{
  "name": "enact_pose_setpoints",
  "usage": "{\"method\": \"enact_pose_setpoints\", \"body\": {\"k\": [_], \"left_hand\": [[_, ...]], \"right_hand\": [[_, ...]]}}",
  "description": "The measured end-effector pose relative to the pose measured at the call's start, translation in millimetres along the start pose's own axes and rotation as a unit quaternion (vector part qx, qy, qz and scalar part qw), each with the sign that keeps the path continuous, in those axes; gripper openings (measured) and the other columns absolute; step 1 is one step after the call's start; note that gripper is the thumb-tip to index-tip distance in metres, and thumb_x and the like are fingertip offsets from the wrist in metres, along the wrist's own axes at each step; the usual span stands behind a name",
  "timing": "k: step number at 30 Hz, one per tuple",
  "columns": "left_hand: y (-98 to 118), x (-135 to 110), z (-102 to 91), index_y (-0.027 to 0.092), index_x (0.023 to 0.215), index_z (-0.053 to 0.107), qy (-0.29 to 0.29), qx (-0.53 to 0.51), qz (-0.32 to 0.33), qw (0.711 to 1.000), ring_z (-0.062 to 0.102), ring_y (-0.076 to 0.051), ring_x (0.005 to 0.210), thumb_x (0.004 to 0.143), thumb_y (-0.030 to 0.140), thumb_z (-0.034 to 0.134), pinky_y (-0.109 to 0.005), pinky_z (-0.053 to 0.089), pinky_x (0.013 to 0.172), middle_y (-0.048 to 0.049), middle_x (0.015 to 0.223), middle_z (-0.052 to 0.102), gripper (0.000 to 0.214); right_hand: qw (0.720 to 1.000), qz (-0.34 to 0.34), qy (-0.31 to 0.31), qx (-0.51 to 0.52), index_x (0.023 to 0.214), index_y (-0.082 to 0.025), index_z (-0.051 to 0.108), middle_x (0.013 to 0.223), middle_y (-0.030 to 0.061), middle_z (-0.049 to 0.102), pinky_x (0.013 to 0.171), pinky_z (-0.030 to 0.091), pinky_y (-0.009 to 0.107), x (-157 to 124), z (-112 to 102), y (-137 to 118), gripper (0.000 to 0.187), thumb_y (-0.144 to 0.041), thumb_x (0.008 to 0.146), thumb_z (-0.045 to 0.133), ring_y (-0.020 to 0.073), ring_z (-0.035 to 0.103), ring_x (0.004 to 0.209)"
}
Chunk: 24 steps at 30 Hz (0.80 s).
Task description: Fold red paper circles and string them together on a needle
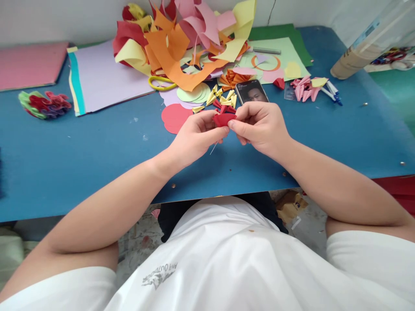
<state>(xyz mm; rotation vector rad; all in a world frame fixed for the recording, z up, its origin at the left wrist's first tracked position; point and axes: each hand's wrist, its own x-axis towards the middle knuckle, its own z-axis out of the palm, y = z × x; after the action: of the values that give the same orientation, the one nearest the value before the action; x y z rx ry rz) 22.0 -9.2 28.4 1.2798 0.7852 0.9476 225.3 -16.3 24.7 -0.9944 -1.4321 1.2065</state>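
A folded piece of red paper (225, 119) is held above the table between my two hands. My left hand (197, 133) pinches its left side, with thumb and fingers closed. On its right side, the thumb and forefinger of my right hand (262, 125) grip the same paper. A thin pale line sticks out below my left fingers; what it is I cannot tell. Just beyond my hands lie small yellow paper cones (229, 99) and a few red ones. Red paper circles (175, 118) rest left of my left hand. Behind my right hand is a phone (251, 91).
Orange paper offcuts (181, 60) are heaped at the back with pink, red and yellow ones. Yellow-handled scissors (164, 83) lie partly under them. Lilac sheets (110, 75) and a paper flower bundle (45, 104) lie left. A plastic cup (346, 62) and pens (332, 93) are right.
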Motion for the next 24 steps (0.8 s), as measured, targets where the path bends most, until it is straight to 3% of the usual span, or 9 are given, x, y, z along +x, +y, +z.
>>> {"method": "enact_pose_setpoints", "body": {"k": [7,15,24], "left_hand": [[3.2,1.1,-1.6,0.022,0.081,0.081,0.004,-0.015,0.006,1.000,0.055,-0.012,0.067,0.076,0.021,0.094,-0.028,0.048,0.066,0.0021,0.072,0.065,0.014],[7.9,-0.3,1.2,0.021,0.079,0.079,0.014,-0.047,-0.049,0.998,0.059,-0.013,0.068,0.081,0.015,0.091,-0.029,0.047,0.063,-0.0005,0.075,0.065,0.014],[5.3,-1.6,2.4,0.020,0.081,0.082,0.023,-0.047,-0.048,0.997,0.056,-0.012,0.068,0.083,0.014,0.090,-0.029,0.047,0.063,-0.0006,0.078,0.067,0.011]], "right_hand": [[1.000,-0.006,0.006,-0.004,0.075,-0.027,0.073,0.062,-0.0036,0.064,0.049,0.051,0.033,-0.3,-2.0,-1.4,0.043,-0.048,0.084,0.110,0.0136,0.054,0.051],[1.000,0.004,0.012,0.000,0.092,-0.024,0.082,0.081,0.0008,0.078,0.048,0.049,0.030,-1.9,-3.3,-4.4,0.035,-0.052,0.097,0.102,0.0131,0.064,0.056],[1.000,0.014,0.016,0.015,0.091,-0.024,0.081,0.078,0.0003,0.076,0.046,0.047,0.029,-2.2,-1.2,-1.7,0.032,-0.045,0.095,0.104,0.0132,0.064,0.056]]}}
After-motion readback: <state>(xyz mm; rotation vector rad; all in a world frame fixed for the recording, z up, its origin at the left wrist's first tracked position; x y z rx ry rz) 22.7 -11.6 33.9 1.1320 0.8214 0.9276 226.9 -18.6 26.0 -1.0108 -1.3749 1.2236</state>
